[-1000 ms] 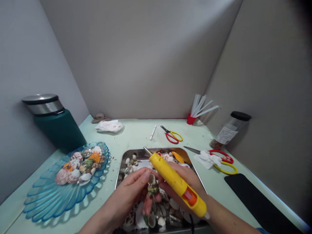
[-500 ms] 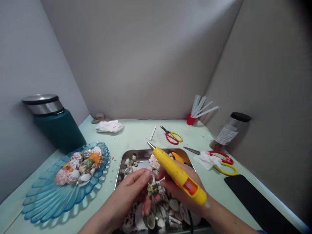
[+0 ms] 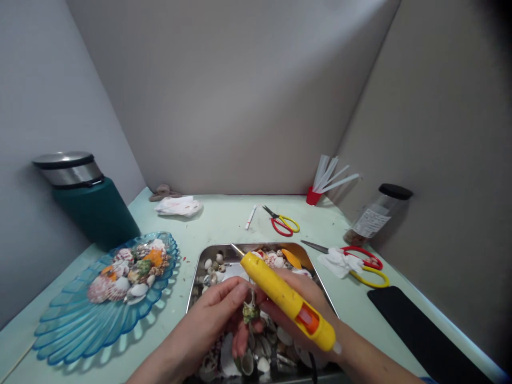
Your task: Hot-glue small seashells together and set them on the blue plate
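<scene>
Pinched between the fingers of my left hand is a small green-and-white seashell, its pale open rim facing up. My right hand is closed around a yellow hot glue gun. The gun's metal nozzle points up and to the left, away from the shell. My right fingertips meet the shell's rim close to my left thumb; the gun hides part of this hand. Below both hands is a metal tray filled with shells of several kinds, including a long orange piece at its far right.
On the left, a blue shell-shaped dish holds a cluster of shells beside a green bottle. Small scissors and a marker lie behind the tray. Larger scissors, a jar and a red cup of glue sticks are right.
The glue gun has shifted slightly left and down, its nozzle now farther left and tilted flatter. The shell has turned a little between my fingers. My left hand stays nearly in place.
</scene>
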The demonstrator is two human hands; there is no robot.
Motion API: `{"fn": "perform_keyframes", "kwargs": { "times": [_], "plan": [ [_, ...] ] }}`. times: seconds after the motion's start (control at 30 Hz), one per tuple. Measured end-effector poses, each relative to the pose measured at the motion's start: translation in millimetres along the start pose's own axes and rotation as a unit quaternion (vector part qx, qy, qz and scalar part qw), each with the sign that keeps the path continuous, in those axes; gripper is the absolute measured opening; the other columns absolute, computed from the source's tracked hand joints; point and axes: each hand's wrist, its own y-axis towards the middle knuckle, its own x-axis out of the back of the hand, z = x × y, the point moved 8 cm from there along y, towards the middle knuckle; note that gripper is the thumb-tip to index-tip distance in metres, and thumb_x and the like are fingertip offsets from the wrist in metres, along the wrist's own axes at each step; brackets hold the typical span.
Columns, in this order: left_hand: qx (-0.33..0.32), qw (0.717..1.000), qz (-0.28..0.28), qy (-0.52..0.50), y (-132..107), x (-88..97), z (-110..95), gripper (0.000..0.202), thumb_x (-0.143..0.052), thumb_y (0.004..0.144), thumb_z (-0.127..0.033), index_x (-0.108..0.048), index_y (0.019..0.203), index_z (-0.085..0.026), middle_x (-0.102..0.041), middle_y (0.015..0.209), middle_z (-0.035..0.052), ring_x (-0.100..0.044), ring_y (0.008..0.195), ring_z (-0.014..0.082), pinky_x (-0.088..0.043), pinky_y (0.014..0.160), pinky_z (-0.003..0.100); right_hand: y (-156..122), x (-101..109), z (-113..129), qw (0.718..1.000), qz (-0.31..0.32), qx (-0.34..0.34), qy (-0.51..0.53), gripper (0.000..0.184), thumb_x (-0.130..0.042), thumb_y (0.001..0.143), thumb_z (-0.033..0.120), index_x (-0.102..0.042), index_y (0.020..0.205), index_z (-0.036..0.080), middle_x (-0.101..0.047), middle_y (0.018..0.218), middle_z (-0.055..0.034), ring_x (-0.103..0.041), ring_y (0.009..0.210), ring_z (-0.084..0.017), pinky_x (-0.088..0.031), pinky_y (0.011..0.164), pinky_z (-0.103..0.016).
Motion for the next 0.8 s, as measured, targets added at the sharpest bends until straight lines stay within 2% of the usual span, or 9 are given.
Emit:
{"fn": "perform_keyframes", "kwargs": {
  "times": [0.2, 0.37, 0.43, 0.57, 0.7, 0.8],
  "plan": [
    [0.001, 1.0, -0.004, 0.013, 0.3, 3.6, 4.2, 0.033, -0.05, 0.087, -0.042, -0.057, 0.104, -0.014, -0.059, 0.051, -0.0009, -0.048, 0.036, 0.0061, -0.037, 0.04, 0.015, 1.3, 2.1, -1.3, 1.0, -0.004, -0.011, -0.007, 0.018, -0.063, 0.076, 0.015, -0.059, 0.092, 0.022, -0.061, 0.083, 0.0013, -0.057, 0.072, -0.014, -0.046, 0.067, -0.022],
    [0.012, 1.0, 0.014, 0.006, -0.3, 5.4, 10.5, 0.035, -0.05, 0.087, -0.039, -0.054, 0.11, -0.014, -0.055, 0.043, -0.0026, -0.045, 0.033, 0.006, -0.032, 0.036, 0.014, 3.5, 3.9, 2.4, 0.998, -0.016, -0.007, -0.058, 0.01, -0.062, 0.077, 0.016, -0.058, 0.085, 0.021, -0.06, 0.079, 0.0007, -0.057, 0.072, -0.015, -0.045, 0.064, -0.022],
    [0.004, 1.0, 0.02, 0.004, -0.2, 4.3, 8.5, 0.033, -0.049, 0.088, -0.039, -0.053, 0.11, -0.014, -0.057, 0.047, -0.0019, -0.045, 0.032, 0.0049, -0.03, 0.034, 0.013, 3.6, 4.2, 3.9, 0.998, -0.019, 0.002, -0.06, 0.009, -0.061, 0.078, 0.016, -0.058, 0.084, 0.021, -0.061, 0.079, 0.0004, -0.057, 0.072, -0.015, -0.045, 0.064, -0.022],
    [-0.009, 0.999, 0.035, -0.007, 0.6, -0.2, 3.8, 0.027, -0.046, 0.089, -0.038, -0.049, 0.106, -0.017, -0.066, 0.072, 0.0043, -0.048, 0.034, 0.0036, -0.032, 0.033, 0.012, 3.6, 4.9, 5.9, 0.999, -0.021, 0.019, -0.046, 0.012, -0.061, 0.078, 0.015, -0.058, 0.087, 0.021, -0.061, 0.081, -0.0001, -0.057, 0.072, -0.015, -0.045, 0.066, -0.022],
    [-0.009, 1.0, 0.029, -0.006, 1.2, 0.5, 3.2, 0.022, -0.047, 0.088, -0.039, -0.047, 0.094, -0.018, -0.066, 0.073, 0.0042, -0.049, 0.033, 0.0037, -0.032, 0.032, 0.012, 5.4, 2.9, 6.5, 0.999, -0.002, 0.008, -0.032, 0.004, -0.06, 0.079, 0.02, -0.057, 0.081, 0.021, -0.06, 0.076, 0.0001, -0.056, 0.068, -0.014, -0.045, 0.063, -0.023],
    [-0.01, 0.999, 0.03, -0.006, 1.2, 0.7, 3.5, 0.021, -0.045, 0.089, -0.039, -0.046, 0.093, -0.018, -0.066, 0.074, 0.0044, -0.048, 0.033, 0.0034, -0.033, 0.033, 0.012, 6.8, 5.6, 9.9, 0.999, -0.017, 0.006, -0.048, 0.006, -0.062, 0.077, 0.019, -0.058, 0.082, 0.021, -0.061, 0.076, 0.0008, -0.056, 0.068, -0.014, -0.045, 0.063, -0.023]
  ]
}}
